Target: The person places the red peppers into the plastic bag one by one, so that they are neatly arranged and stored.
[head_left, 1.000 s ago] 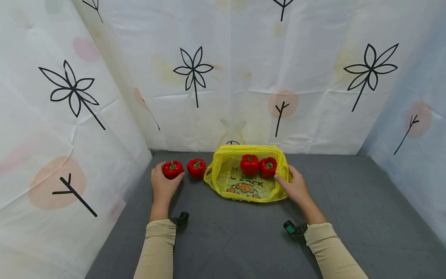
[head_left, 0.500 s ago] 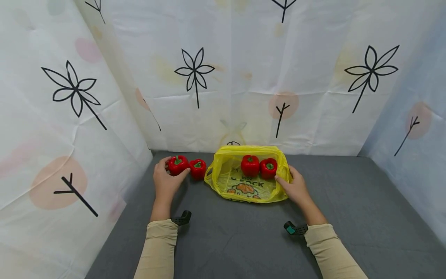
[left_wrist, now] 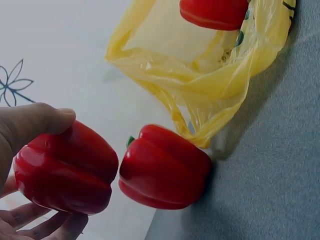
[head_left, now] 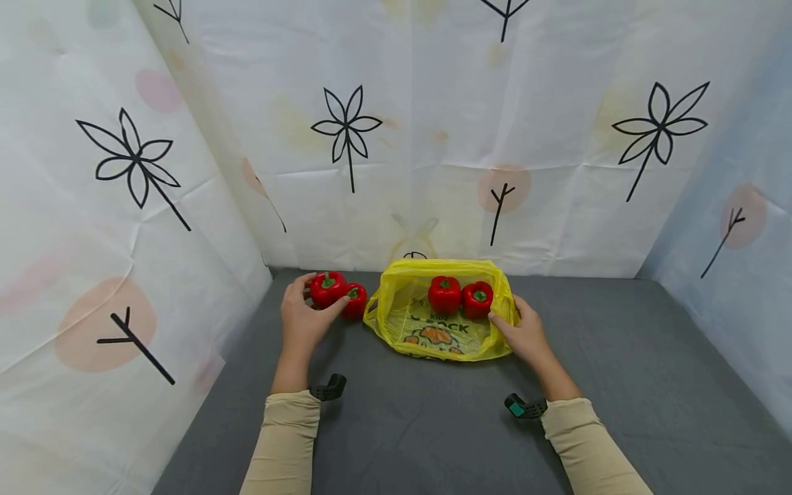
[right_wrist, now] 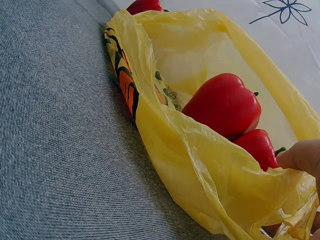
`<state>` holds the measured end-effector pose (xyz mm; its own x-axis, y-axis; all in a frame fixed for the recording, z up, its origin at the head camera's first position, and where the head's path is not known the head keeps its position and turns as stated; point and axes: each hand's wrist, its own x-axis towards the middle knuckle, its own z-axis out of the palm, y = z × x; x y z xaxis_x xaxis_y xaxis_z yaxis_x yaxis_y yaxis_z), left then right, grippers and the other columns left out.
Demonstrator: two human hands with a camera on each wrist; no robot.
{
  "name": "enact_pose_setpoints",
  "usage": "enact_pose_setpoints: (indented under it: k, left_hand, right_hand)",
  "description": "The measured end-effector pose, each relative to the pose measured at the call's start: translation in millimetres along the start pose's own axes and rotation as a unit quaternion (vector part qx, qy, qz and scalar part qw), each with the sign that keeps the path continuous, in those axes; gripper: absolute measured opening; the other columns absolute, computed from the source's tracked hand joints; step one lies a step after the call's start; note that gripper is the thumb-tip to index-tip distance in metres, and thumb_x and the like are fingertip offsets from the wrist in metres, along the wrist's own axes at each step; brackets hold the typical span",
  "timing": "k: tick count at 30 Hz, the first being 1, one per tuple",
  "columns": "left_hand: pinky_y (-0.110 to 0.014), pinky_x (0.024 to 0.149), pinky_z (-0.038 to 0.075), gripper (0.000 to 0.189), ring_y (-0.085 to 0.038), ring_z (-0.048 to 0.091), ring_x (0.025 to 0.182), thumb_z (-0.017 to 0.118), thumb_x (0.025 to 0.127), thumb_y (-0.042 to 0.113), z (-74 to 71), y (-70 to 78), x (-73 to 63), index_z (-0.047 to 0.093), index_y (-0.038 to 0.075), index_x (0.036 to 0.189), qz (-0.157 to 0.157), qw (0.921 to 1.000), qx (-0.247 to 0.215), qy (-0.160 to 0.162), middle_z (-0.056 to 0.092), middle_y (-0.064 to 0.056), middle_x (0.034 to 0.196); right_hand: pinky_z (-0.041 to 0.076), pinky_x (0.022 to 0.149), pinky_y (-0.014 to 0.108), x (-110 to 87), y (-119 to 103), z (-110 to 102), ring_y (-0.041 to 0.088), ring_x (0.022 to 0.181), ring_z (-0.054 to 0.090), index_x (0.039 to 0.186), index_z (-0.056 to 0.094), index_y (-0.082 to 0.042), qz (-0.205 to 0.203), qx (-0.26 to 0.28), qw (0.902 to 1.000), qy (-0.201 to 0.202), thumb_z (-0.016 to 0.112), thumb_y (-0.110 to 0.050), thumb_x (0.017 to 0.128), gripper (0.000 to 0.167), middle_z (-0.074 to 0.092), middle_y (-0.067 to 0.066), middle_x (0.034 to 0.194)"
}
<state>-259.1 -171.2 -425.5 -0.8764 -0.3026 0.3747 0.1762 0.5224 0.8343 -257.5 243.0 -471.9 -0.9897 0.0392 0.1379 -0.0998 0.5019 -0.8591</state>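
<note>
My left hand (head_left: pixel 303 320) holds a red bell pepper (left_wrist: pixel 67 167) between thumb and fingers. It appears raised off the table, close to a second red bell pepper (left_wrist: pixel 165 167) that rests on the cloth. To the right lies a yellow plastic bag (head_left: pixel 390 330), its mouth spread wide. Inside it, side by side, are two more red bell peppers, one on the left (right_wrist: pixel 225 105) and one on the right (right_wrist: pixel 257 148). With my right hand (head_left: pixel 526 333) I pinch the bag's right rim; part of those fingers is hidden behind the plastic.
A grey cloth (head_left: pixel 408 426) covers the table. White printed curtains (head_left: pixel 445 144) stand close behind the bag and along both sides. Each wrist wears a black camera band; the right one (head_left: pixel 524 406) shows a teal patch.
My left hand has moved right and slightly away from me, carrying its pepper up from the table toward the other loose pepper. The right hand and the bag have stayed put.
</note>
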Motion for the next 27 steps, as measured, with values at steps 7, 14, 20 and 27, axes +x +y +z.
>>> enact_pose_setpoints:
  k: [7,14,20,27]
  left_hand:
    - [-0.055,0.105,0.057,0.071,-0.033,0.057,0.125,0.094,0.081,0.026,3.1,4.2,-1.5,0.060,0.009,0.141,0.004,0.9999,-0.011,-0.007,0.058,-0.016,0.136]
    - [-0.055,0.102,0.059,0.071,-0.033,0.058,0.124,0.094,0.081,0.025,6.1,8.2,-3.2,0.060,0.008,0.141,0.024,0.9995,-0.010,-0.015,0.059,-0.016,0.136]
    - [-0.054,0.101,0.060,0.069,-0.031,0.058,0.123,0.094,0.081,0.027,11.4,12.4,-5.4,0.061,0.010,0.140,0.033,0.9991,-0.011,-0.026,0.060,-0.015,0.136]
    - [-0.054,0.102,0.060,0.071,-0.032,0.059,0.122,0.095,0.081,0.027,19.8,16.9,-10.3,0.061,0.009,0.140,0.039,0.9981,-0.015,-0.045,0.059,-0.015,0.137]
  right_hand:
    - [0.051,0.109,0.058,0.0,0,0,0.044,0.133,0.057,0.160,0.037,0.005,0.000,-0.003,1.0000,-0.001,0.067,-0.026,0.106,0.070,0.050,0.030,0.154]
    - [0.048,0.112,0.059,0.5,-1,0,0.044,0.136,0.055,0.161,0.036,0.005,0.007,0.002,1.0000,-0.004,0.066,-0.025,0.106,0.069,0.049,0.030,0.156]
    - [0.050,0.111,0.058,0.6,0,0,0.044,0.134,0.056,0.160,0.036,0.005,0.003,0.001,1.0000,-0.002,0.066,-0.026,0.106,0.070,0.050,0.030,0.155]
    - [0.052,0.107,0.056,0.4,1,0,0.043,0.130,0.059,0.160,0.038,0.004,0.002,0.000,1.0000,-0.001,0.067,-0.028,0.106,0.069,0.052,0.029,0.152]
